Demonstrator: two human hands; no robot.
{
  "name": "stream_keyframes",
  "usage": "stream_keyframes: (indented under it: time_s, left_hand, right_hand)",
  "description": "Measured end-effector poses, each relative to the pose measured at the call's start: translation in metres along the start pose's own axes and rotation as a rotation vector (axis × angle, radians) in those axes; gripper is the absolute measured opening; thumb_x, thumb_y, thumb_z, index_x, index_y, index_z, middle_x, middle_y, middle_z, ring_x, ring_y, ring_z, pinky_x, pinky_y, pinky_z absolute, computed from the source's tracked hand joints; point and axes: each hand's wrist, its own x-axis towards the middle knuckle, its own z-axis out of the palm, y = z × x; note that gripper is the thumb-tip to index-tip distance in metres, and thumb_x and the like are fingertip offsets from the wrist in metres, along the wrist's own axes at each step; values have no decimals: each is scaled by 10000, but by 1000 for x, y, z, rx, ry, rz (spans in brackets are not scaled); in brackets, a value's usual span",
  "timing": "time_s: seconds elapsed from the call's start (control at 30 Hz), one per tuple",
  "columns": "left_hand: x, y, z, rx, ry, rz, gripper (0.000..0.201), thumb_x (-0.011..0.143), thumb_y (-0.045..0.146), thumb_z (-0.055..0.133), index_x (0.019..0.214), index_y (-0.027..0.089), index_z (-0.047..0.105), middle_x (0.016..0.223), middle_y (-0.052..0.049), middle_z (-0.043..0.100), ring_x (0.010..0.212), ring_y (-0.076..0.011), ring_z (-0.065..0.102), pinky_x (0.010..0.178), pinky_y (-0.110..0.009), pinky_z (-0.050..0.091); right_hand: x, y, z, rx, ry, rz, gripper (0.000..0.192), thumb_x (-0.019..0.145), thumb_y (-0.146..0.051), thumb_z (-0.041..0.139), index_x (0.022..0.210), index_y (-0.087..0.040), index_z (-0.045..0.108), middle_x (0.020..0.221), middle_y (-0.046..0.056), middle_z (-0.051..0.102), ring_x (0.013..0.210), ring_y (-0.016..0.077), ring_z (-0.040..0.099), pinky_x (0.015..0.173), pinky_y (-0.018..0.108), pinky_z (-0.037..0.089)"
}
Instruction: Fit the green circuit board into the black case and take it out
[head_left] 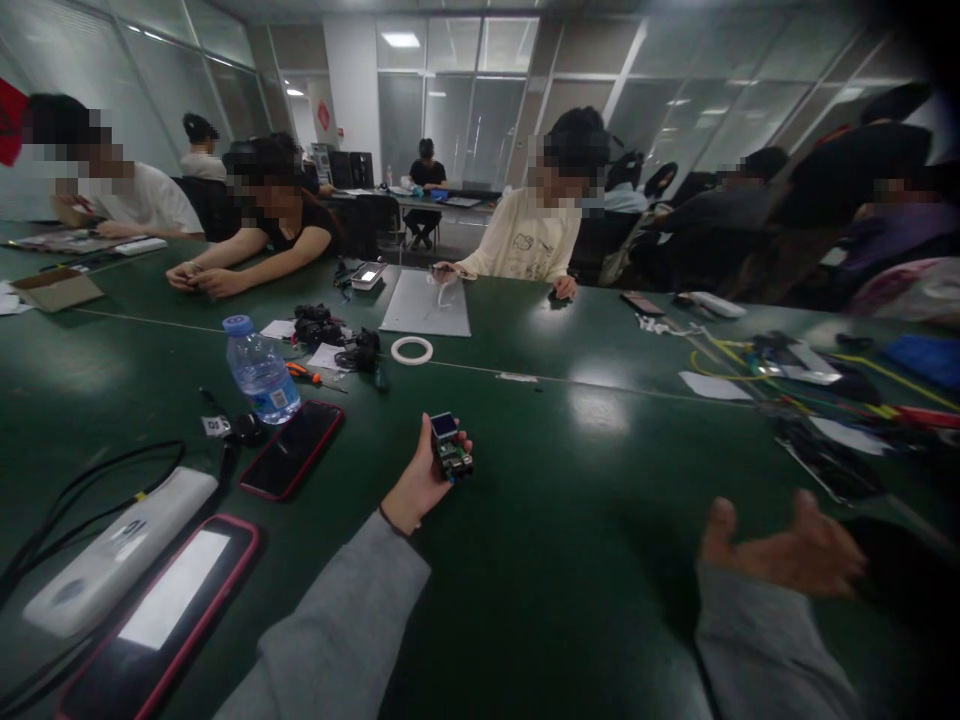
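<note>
My left hand (426,475) is closed around a small circuit board (452,452) with a little dark screen on its upper end. It holds the board above the green table (555,560), tilted so that the screen faces me. To the right, my right hand (787,550) hovers over the table, slightly smeared by motion. Its thumb and fingers are apart and I see nothing between them. A dark shape lies beside and behind that hand; what it is I cannot make out.
Left of me lie two red-edged phones (292,450), a white power strip (124,550) and a water bottle (259,370). Ahead are a tape roll (412,341), an orange screwdriver (304,373) and black cables. Wires (739,360) clutter the right. Several people sit around.
</note>
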Motion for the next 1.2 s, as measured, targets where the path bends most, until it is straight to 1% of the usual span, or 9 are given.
stream_keyframes:
  time_s: [0.07, 0.23, 0.33, 0.5, 0.63, 0.73, 0.93, 1.1, 1.2]
  left_hand:
    - [3, -1, -4, 21, -20, 1, 525, 781, 585, 522, 1099, 170, 575, 943, -76, 626, 864, -184, 615, 752, -316, 493]
    - [7, -4, -10, 56, -53, 2, 565, 777, 632, 486, 1067, 161, 602, 963, -86, 652, 853, -188, 631, 734, -301, 499]
    - [3, -4, -8, 85, -103, -65, 636, 777, 666, 443, 1056, 122, 621, 935, -118, 668, 863, -207, 637, 737, -297, 500]
    - [-5, -6, 4, 94, -132, -39, 658, 793, 664, 410, 1107, 120, 604, 1009, -136, 661, 973, -243, 619, 858, -349, 481]
    - [-13, -5, 20, 79, -241, 41, 588, 832, 627, 374, 1152, 177, 577, 1083, -99, 638, 1040, -227, 591, 938, -356, 440]
    - [-20, -3, 31, 75, -307, 64, 577, 850, 605, 354, 1175, 176, 563, 1139, -105, 616, 1112, -226, 550, 990, -358, 399]
    - [-30, -7, 41, 170, -410, -16, 602, 876, 580, 313, 1276, 174, 507, 1348, -92, 488, 1301, -204, 380, 1083, -310, 275]
    - [-27, -8, 34, 163, -438, -59, 616, 872, 593, 305, 1300, 188, 484, 1443, -88, 376, 1339, -216, 324, 1089, -334, 259]
    - [-22, -4, 25, 184, -400, -58, 606, 865, 604, 313, 1301, 216, 476, 1435, -96, 385, 1331, -230, 338, 1073, -381, 271]
  right_hand:
    - [-23, -43, 8, 143, -31, -209, 672, 818, -542, 539, 1299, -83, 447, 1118, 246, 508, 1109, 360, 478, 876, 519, 382]
    - [-78, -187, 1, 529, -303, -562, 497, 883, -285, 474, 1365, -234, 363, 1301, 114, 452, 1172, 260, 463, 941, 404, 378]
    - [-94, -231, -2, 602, -420, -648, 469, 909, -286, 420, 1373, -235, 376, 1348, 94, 435, 1217, 254, 427, 973, 401, 349]
    - [-95, -231, 13, 603, -510, -536, 509, 921, -297, 408, 1411, -197, 315, 1383, 114, 392, 1210, 258, 431, 936, 397, 407]
    - [-88, -224, 19, 711, -529, -403, 609, 897, -350, 468, 1434, -176, 242, 1416, 148, 315, 1272, 284, 365, 970, 452, 412]
    - [-84, -220, 24, 837, -529, -257, 628, 868, -361, 518, 1410, -156, 274, 1390, 167, 329, 1279, 285, 355, 1013, 481, 379]
    - [-81, -206, 42, 972, -627, 271, 596, 742, -428, 666, 1217, -126, 470, 1108, 148, 566, 1003, 251, 569, 837, 407, 498]
    - [-72, -194, 53, 1088, -726, 682, 509, 612, -484, 749, 948, -136, 590, 864, 81, 644, 773, 211, 621, 695, 355, 532]
    - [-58, -176, 57, 1284, -779, 981, 580, 537, -479, 806, 948, -144, 572, 815, 72, 662, 667, 198, 637, 585, 323, 541]
